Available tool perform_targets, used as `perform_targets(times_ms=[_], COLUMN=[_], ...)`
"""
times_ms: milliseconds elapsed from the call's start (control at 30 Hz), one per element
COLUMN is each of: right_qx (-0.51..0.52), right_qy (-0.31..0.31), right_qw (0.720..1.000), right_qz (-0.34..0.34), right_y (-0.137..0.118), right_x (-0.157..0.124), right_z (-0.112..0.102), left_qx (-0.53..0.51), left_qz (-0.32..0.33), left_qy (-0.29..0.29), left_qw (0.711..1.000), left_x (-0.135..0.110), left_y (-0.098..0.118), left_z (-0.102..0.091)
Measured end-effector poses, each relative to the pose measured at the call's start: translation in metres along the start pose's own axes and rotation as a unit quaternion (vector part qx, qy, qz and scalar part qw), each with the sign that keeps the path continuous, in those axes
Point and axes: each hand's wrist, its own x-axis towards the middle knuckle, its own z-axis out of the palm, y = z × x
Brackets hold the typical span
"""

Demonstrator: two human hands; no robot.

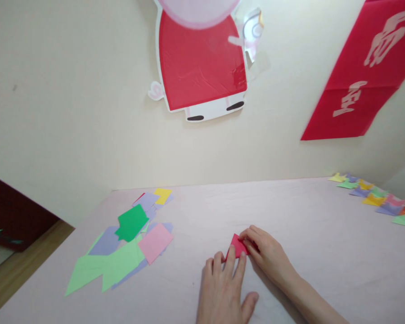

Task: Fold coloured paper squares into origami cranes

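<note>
A small piece of red paper (236, 243), folded by the look of its edges, lies on the pale pink table surface. My left hand (223, 285) is flat with its fingers spread, and the fingertips rest on the paper's lower part. At the paper's right side, my right hand (265, 252) has its thumb and fingers pinched together on the edge. Part of the paper is hidden beneath the fingers of both hands.
Loose coloured paper sheets, among them a dark green piece (132, 222), a pink square (155, 243) and light green pieces (118, 265), overlap at the left. Several folded paper shapes (374, 198) line the table's right edge. A wall (104, 135) stands behind the table.
</note>
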Motion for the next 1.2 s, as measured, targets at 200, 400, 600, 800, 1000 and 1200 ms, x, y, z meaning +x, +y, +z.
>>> perform_targets(times_ms=[200, 400, 600, 800, 1000, 1200], right_qx=[-0.008, -0.010, -0.040, -0.040, -0.028, -0.019], right_qy=[0.004, 0.009, 0.006, 0.013, 0.002, -0.002], right_qw=[1.000, 1.000, 0.999, 0.999, 0.999, 0.999], right_qz=[-0.002, -0.009, -0.004, 0.006, 0.031, 0.046], right_y=[0.003, 0.004, -0.004, -0.002, 0.005, 0.020], right_x=[0.000, 0.000, -0.004, -0.008, -0.008, -0.013], right_z=[0.002, 0.003, -0.001, -0.001, -0.006, -0.019], left_qx=[-0.027, -0.027, -0.006, 0.004, -0.002, -0.001], left_qz=[-0.022, -0.024, -0.021, -0.009, -0.017, -0.026], left_qy=[-0.032, -0.055, -0.020, 0.015, 0.019, 0.021], left_qw=[0.999, 0.998, 1.000, 1.000, 1.000, 0.999], left_x=[0.001, 0.003, 0.002, 0.001, 0.000, -0.004], left_y=[0.004, 0.007, 0.008, 0.007, 0.007, -0.001], left_z=[-0.008, -0.016, -0.011, -0.008, -0.010, -0.009])
